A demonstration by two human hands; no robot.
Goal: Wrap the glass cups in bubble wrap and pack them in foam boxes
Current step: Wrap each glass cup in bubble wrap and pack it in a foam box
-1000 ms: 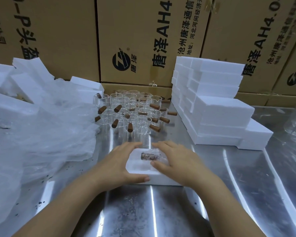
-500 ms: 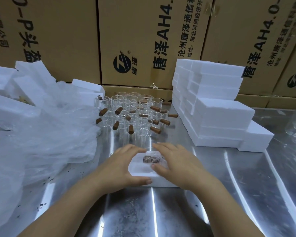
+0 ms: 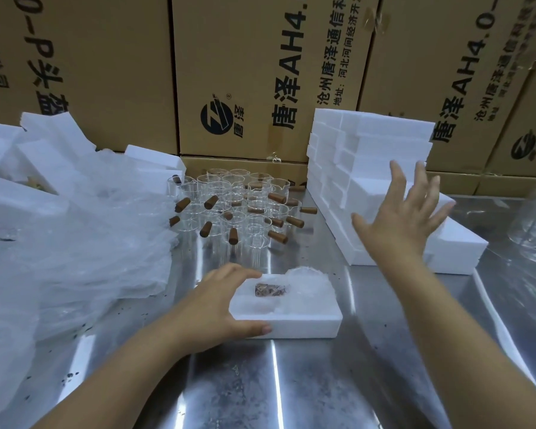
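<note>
Steel table [image 3: 291,385]; left hand [image 3: 214,308] grips foam box [image 3: 294,326], fingers [image 3: 239,270] curled; right hand [image 3: 406,221] raised, fingers [image 3: 398,181] spread

The table [image 3: 291,385] bears glass cups [image 3: 239,212], foam boxes [image 3: 393,131], bubble wrap [image 3: 90,243]

The foam box [image 3: 291,323] near the surface's front edge is plain white, like the foam stack [image 3: 384,134] at the back. The cups [image 3: 239,209] are clear with brown handles [image 3: 277,198]. Tan cartons [image 3: 260,57] carry black print. The surface [image 3: 291,391] is streaky silver, dark-specked.
</note>
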